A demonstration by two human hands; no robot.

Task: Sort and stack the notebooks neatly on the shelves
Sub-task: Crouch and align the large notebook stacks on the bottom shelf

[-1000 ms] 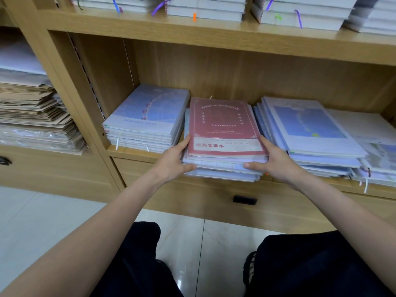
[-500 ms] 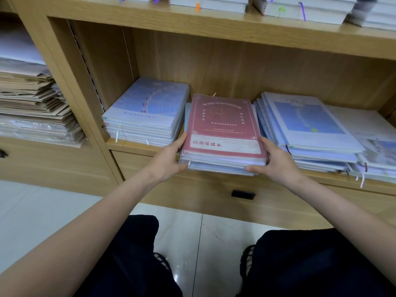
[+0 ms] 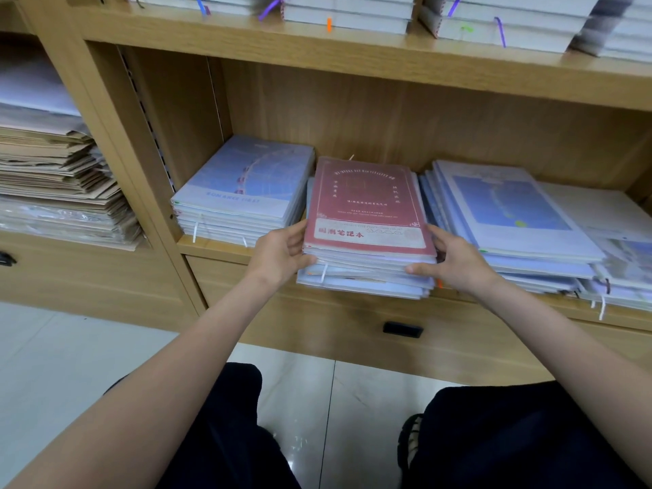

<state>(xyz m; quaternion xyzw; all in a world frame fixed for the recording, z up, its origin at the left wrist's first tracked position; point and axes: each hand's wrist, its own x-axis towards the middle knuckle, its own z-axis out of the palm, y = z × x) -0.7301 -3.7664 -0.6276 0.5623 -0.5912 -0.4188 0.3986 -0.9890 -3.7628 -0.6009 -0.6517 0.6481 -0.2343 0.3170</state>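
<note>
Mid-step: squaring the middle notebook stack (image 3: 367, 273), red-covered notebook (image 3: 367, 210) on top. Left hand (image 3: 278, 254) and right hand (image 3: 455, 259) clamping its sides, stack between palms, overhanging shelf edge (image 3: 218, 247). Next, probably: push back, align edges.

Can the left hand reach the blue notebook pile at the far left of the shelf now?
Probably yes, once free: the left hand grips the red-topped stack, and the blue pile lies right beside it, nothing between.

Soft even light, blurred warped edges
</note>
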